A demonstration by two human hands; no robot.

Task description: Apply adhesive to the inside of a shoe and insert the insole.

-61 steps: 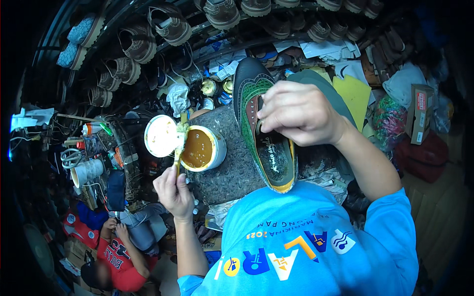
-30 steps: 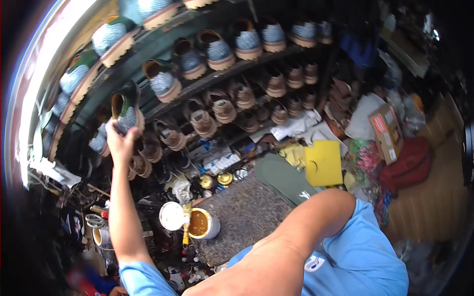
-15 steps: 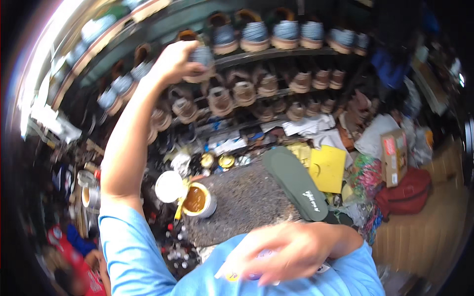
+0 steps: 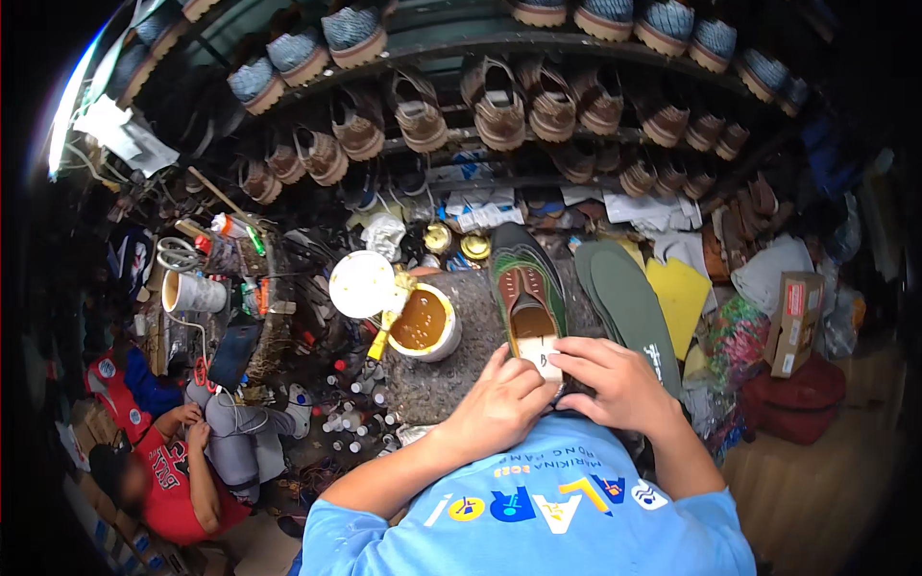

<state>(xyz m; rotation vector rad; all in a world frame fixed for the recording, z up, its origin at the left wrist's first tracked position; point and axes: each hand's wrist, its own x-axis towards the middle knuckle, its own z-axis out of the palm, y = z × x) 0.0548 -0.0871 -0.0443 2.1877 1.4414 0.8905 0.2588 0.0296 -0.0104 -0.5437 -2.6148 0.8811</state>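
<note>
A dark green and brown lace-up shoe (image 4: 531, 286) lies on the grey work slab with its toe pointing away from me. A pale piece (image 4: 538, 359) with a dark mark shows at its heel opening; I cannot tell whether it is an insole or a last. My left hand (image 4: 504, 401) is closed at the left of the heel, with bent fingers against the pale piece. From the other side my right hand (image 4: 607, 382) grips the heel, fingers over that piece. Green sole sheets (image 4: 626, 302) lie just right of the shoe.
An open tub of brown glue (image 4: 423, 324) stands left of the shoe, a yellow-handled brush (image 4: 379, 343) at its rim. Shelves of shoes (image 4: 499, 106) run across the back. A cardboard box (image 4: 795, 322) and red bag (image 4: 795, 398) are at right. A co-worker (image 4: 182, 480) sits lower left.
My left hand has come down from a shoe on the upper shelf, and my right hand has moved from before my chest. Both now hold a shoe on the slab. The view has shifted.
</note>
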